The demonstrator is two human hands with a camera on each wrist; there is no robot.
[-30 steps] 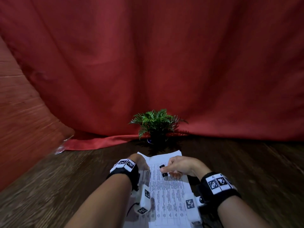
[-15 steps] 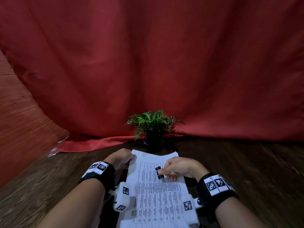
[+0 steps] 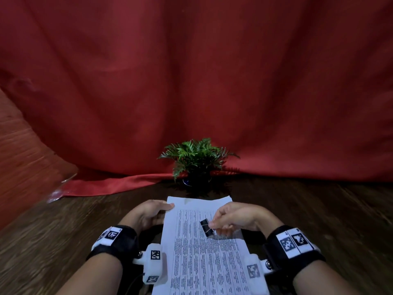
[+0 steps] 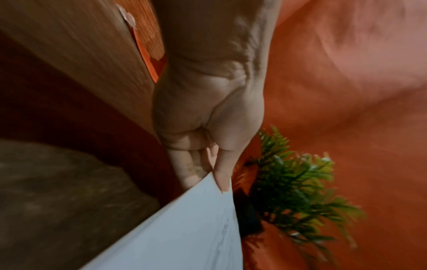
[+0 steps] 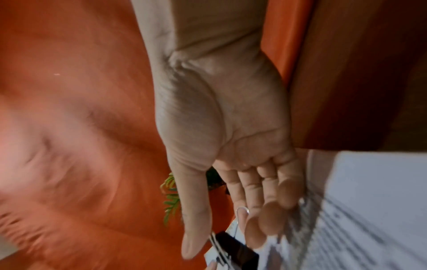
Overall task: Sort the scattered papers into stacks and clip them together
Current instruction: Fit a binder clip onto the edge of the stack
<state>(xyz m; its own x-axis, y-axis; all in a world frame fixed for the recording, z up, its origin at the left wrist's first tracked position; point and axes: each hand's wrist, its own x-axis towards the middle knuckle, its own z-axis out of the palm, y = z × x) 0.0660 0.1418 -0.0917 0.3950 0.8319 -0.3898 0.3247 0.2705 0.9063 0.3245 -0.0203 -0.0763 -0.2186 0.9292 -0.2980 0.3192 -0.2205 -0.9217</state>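
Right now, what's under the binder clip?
The binder clip, pinched by the right hand, hangs over the printed paper stack. Whether it touches the paper, and what lies beneath, is hidden.

Both hands (image 3: 148,216) (image 3: 234,218) forward, fingers (image 5: 254,235) pinching.

A white paper stack (image 3: 204,260) is showing dense black printed columns. The binder clip (image 3: 206,227) is showing black with silver wire handles. Behind, a red curtain (image 3: 191,81) is hanging, a green fern (image 3: 196,153) is standing, and the dark brown wood-grain table (image 3: 53,235) is lying.
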